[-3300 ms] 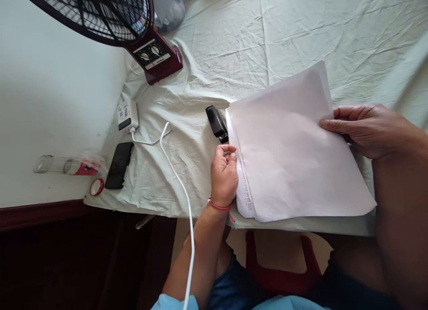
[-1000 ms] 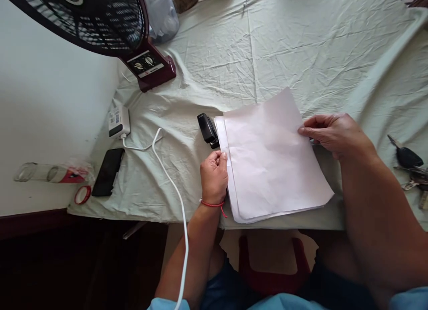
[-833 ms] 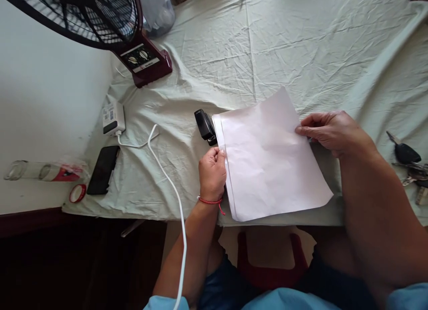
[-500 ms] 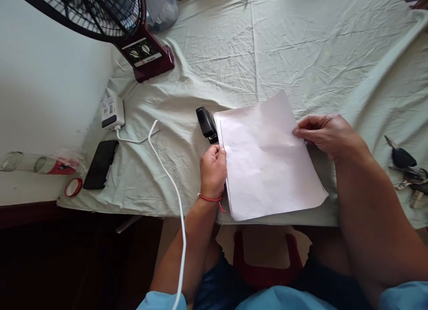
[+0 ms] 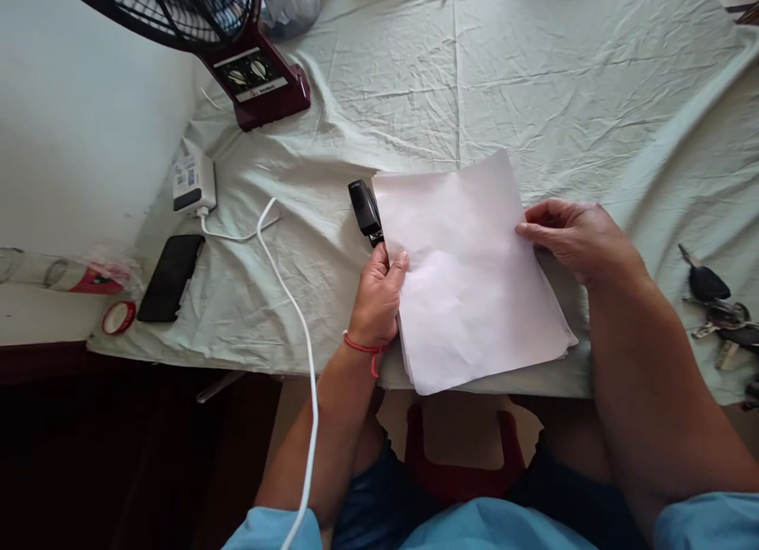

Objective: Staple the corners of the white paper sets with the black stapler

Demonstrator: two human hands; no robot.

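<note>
Paper sheets (image 5: pixel 468 273) lie in a loose stack on the wrinkled green cloth (image 5: pixel 534 84) at the near edge of the table, the top sheet blank. Containers are few: a clear plastic tube (image 5: pixel 53 272) lies on its side on the white ledge at 9 o'clock from the stack, its contents too blurred to tell, with a red-rimmed cap (image 5: pixel 118 317) just beside it.

At 9 o'clock on the stack, the left hand (image 5: pixel 376 297) pinches its left edge, thumb on top of the sheets and fingers curled underneath. At 3 o'clock, the right hand (image 5: pixel 578 238) grips the right edge, fingers bent over the top sheet. The stack sits between the two hands, touching both.

At 11 o'clock from the left hand, a black stapler (image 5: pixel 364 210) lies just beside the stack's far-left corner. Farther out at 9 o'clock are a white charger (image 5: pixel 193 185) with its cable (image 5: pixel 290 297) and a black phone (image 5: pixel 171 277). A fan base (image 5: pixel 261 80) stands at 11 o'clock, and keys (image 5: pixel 715 305) lie at 3 o'clock, well apart from the right hand
</note>
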